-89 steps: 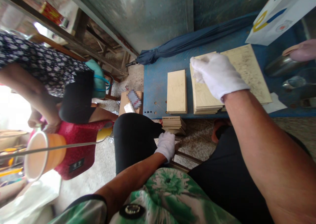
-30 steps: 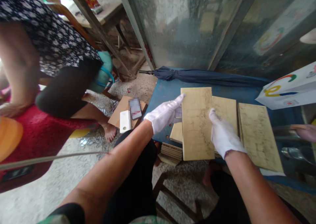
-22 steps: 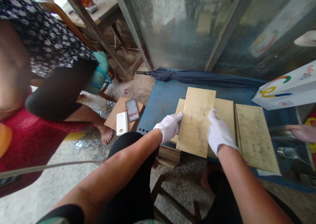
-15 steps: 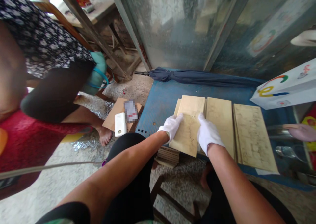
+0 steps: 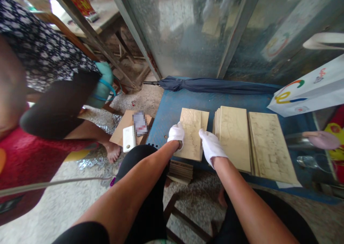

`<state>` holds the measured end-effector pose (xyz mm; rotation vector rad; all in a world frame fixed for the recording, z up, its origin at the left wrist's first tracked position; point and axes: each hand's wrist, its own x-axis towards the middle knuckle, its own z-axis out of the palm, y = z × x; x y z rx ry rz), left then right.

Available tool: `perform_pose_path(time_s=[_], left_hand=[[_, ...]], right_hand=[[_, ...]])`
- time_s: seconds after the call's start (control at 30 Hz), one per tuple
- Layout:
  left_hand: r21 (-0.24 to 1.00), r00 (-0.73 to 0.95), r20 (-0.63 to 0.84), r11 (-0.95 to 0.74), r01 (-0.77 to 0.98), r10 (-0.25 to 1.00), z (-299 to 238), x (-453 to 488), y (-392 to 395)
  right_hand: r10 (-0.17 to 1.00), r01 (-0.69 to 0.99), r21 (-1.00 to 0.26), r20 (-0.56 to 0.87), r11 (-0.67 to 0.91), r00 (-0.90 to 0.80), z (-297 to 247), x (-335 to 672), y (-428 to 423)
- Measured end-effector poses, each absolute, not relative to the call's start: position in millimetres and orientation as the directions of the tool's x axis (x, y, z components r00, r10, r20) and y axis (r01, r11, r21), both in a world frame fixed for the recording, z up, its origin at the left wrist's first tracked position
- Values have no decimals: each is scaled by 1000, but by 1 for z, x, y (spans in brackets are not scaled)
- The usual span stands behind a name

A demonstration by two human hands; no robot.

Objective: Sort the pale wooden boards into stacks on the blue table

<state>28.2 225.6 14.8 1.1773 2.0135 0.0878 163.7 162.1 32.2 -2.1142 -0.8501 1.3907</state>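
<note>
My left hand [image 5: 176, 133], in a white glove, grips the left edge of a thin pale wooden board [image 5: 190, 133] with its fingers closed. A second wooden board [image 5: 205, 120] lies under it and shows along the right side. My right hand [image 5: 211, 143], gloved too, is closed at the right edge of these boards; its fingers are partly hidden. Just right of it stands a stack of similar boards [image 5: 233, 138] on the blue table [image 5: 172, 102]. Farther right lies another stack, topped by a dark-stained board [image 5: 272, 147].
A folded dark umbrella [image 5: 215, 85] lies along the table's back edge. A white paper bag [image 5: 309, 90], a metal cup [image 5: 294, 140] and a clear glass [image 5: 313, 162] stand at right. More boards [image 5: 180, 171] are piled below the table edge. A seated person's leg [image 5: 51, 108] is at left.
The upper board has moved left and sits lower over the table, with another board now showing beneath its right side. Both my hands have shifted left, and the middle stack is more exposed.
</note>
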Motion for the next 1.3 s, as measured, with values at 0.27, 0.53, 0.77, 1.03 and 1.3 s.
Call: perform_pose_path(time_s=[0.27, 0.53, 0.77, 1.03, 1.3], left_hand=[[429, -193, -583, 501, 751, 789, 10, 42, 226], [425, -141, -607, 470, 774, 782, 7, 45, 229], [383, -68, -620, 377, 843, 782, 12, 45, 226], [294, 72, -636, 155, 943, 769, 33, 44, 222], [276, 62, -570, 119, 954, 819, 43, 45, 225]], right_hand=[[688, 304, -618, -669, -725, 281, 40, 167, 164], [652, 234, -609, -713, -758, 258, 37, 170, 167], [649, 99, -648, -716, -755, 258, 19, 169, 160], [640, 219, -601, -715, -769, 281, 29, 173, 167], [632, 238, -586, -709, -774, 313, 30, 173, 169]])
